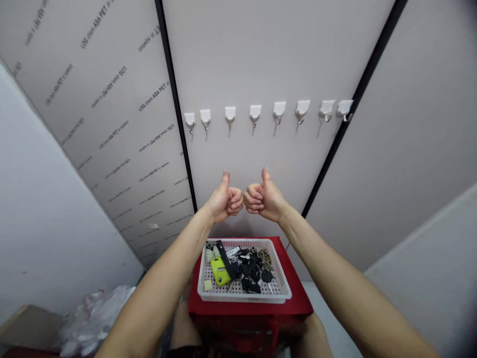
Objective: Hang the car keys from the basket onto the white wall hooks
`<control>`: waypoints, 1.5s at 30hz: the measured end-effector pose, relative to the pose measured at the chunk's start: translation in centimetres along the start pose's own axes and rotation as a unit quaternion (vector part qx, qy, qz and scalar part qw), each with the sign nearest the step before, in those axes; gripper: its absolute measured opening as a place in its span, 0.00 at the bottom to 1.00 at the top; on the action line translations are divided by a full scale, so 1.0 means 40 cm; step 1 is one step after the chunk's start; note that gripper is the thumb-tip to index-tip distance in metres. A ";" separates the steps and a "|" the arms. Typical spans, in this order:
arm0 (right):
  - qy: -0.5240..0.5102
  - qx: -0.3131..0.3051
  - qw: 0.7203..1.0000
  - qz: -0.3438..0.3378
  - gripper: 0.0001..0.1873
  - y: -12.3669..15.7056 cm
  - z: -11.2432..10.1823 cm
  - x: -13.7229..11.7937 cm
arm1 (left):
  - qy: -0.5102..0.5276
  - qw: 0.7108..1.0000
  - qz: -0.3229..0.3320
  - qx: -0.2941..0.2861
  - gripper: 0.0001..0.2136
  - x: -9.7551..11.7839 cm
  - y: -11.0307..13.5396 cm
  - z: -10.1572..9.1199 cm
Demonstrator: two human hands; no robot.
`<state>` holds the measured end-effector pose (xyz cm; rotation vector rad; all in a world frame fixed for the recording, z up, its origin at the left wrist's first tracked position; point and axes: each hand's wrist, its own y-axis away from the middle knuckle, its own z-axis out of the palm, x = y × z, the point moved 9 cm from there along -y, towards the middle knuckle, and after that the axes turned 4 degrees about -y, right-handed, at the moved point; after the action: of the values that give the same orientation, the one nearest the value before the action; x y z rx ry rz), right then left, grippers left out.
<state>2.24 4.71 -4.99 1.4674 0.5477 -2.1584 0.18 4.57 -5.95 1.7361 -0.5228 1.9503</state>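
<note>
Pale wall panels (261, 59) bear white hooks (255, 112) at twelve o'clock — left hand (225, 201) and right hand (265, 199) make fists, fingers curled, thumbs pointing up, over a white mesh basket (242, 298) of keys (253, 273), lying lengthwise side to side at six o'clock.

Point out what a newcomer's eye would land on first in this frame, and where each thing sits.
The bare left hand and right hand catch the eye first, raised side by side in thumbs-up fists at the centre. Above them, a row of eight white adhesive hooks crosses the grey wall panel. Below, a white plastic basket on a red stand holds a heap of black keys and a lime-green key fob.
</note>
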 end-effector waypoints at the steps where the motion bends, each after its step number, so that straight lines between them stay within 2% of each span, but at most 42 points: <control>1: 0.005 -0.002 1.000 0.001 0.29 -0.002 0.006 -0.002 | 0.002 1.000 0.004 -0.004 0.27 0.005 0.005 -0.003; 5: 0.020 -0.007 1.000 0.010 0.29 -0.011 0.025 -0.001 | 0.018 0.999 0.027 -0.017 0.27 0.015 0.021 -0.009; 8: 0.027 -0.002 1.000 0.013 0.29 -0.019 0.024 0.026 | 0.007 1.000 0.028 0.003 0.27 -0.008 0.025 -0.025; 11: 0.077 0.036 0.996 0.019 0.28 -0.023 0.000 0.098 | -0.061 0.996 0.004 0.071 0.26 -0.080 0.034 -0.074; 13: 0.172 0.070 0.982 0.027 0.26 -0.018 -0.023 0.169 | -0.174 0.976 -0.025 0.125 0.23 -0.150 0.054 -0.118; 14: 0.240 0.082 0.967 0.030 0.25 -0.014 -0.032 0.205 | -0.255 0.954 -0.039 0.152 0.20 -0.185 0.068 -0.141; 15: 0.316 0.088 0.944 0.032 0.23 -0.009 -0.038 0.241 | -0.347 0.918 -0.056 0.183 0.17 -0.217 0.086 -0.166; 17: 0.461 0.090 0.882 0.028 0.17 0.003 -0.041 0.305 | -0.507 0.825 -0.078 0.237 0.10 -0.265 0.123 -0.200; 19: 0.563 0.098 0.821 0.015 0.11 0.016 -0.042 0.351 | -0.605 0.751 -0.072 0.254 0.06 -0.296 0.148 -0.206; 20: 0.590 0.104 0.801 0.011 0.11 0.022 -0.044 0.367 | -0.634 0.727 -0.065 0.255 0.06 -0.305 0.155 -0.202; 21: 0.601 0.110 0.792 0.008 0.13 0.027 -0.048 0.379 | -0.655 0.710 -0.058 0.252 0.07 -0.312 0.160 -0.196; 22: 0.596 0.120 0.794 0.004 0.13 0.031 -0.056 0.384 | -0.668 0.699 -0.054 0.249 0.08 -0.316 0.162 -0.192; 24: 0.533 0.147 0.833 -0.006 0.12 0.038 -0.081 0.380 | -0.677 0.691 -0.052 0.248 0.11 -0.316 0.164 -0.185; 27: 0.369 0.190 0.910 0.002 0.08 0.047 -0.130 0.357 | -0.659 0.708 -0.005 0.252 0.16 -0.292 0.156 -0.161; 29: 0.287 0.158 0.944 0.033 0.07 0.046 -0.133 0.348 | -0.617 0.748 0.061 0.237 0.17 -0.268 0.144 -0.129; 31: 0.247 0.093 0.963 0.051 0.07 0.042 -0.108 0.327 | -0.546 0.808 0.104 0.196 0.14 -0.255 0.127 -0.100; 33: 0.230 0.055 0.970 0.051 0.08 0.038 -0.086 0.290 | -0.444 0.878 0.103 0.148 0.11 -0.255 0.109 -0.086; 35: 0.228 0.073 0.970 0.038 0.09 0.032 -0.085 0.243 | -0.328 0.934 0.079 0.122 0.10 -0.258 0.099 -0.089; 36: 0.223 0.094 0.970 0.030 0.09 0.029 -0.089 0.220 | -0.275 0.951 0.068 0.121 0.10 -0.259 0.098 -0.095; 39: 0.167 0.149 0.975 -0.005 0.11 0.017 -0.092 0.168 | -0.183 0.969 0.057 0.154 0.10 -0.252 0.108 -0.120; 42: 0.105 0.149 0.982 -0.043 0.14 0.001 -0.065 0.144 | -0.154 0.966 0.072 0.193 0.11 -0.236 0.118 -0.128; 45: 0.104 0.143 0.982 -0.075 0.14 -0.023 -0.029 0.113 | -0.118 0.968 0.094 0.200 0.13 -0.204 0.117 -0.116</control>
<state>1.15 5.39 -9.58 1.8748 0.4440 -2.2876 -5.59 2.62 -14.47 2.2647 -0.4045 2.1008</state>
